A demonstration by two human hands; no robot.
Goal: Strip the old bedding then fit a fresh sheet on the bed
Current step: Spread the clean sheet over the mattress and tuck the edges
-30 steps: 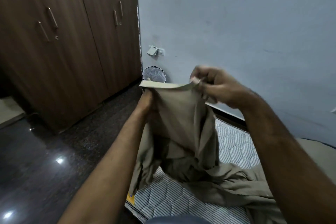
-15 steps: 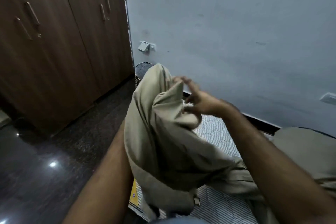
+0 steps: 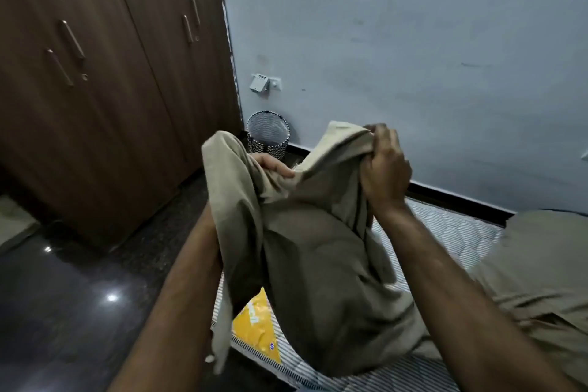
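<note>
Head view: both hands raised, right hand [image 3: 386,173] and half-covered left hand [image 3: 273,165] grasping beige sheet [image 3: 318,251].

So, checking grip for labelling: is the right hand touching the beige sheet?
Touching. The head view shows the right hand with fingers curled round a bunched edge of the beige sheet.

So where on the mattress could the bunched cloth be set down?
The beige sheet held in both hands covers the near mattress. Bare quilting shows between the right hand and the wall skirting; a narrow strip lies beside the yellow label.
</note>
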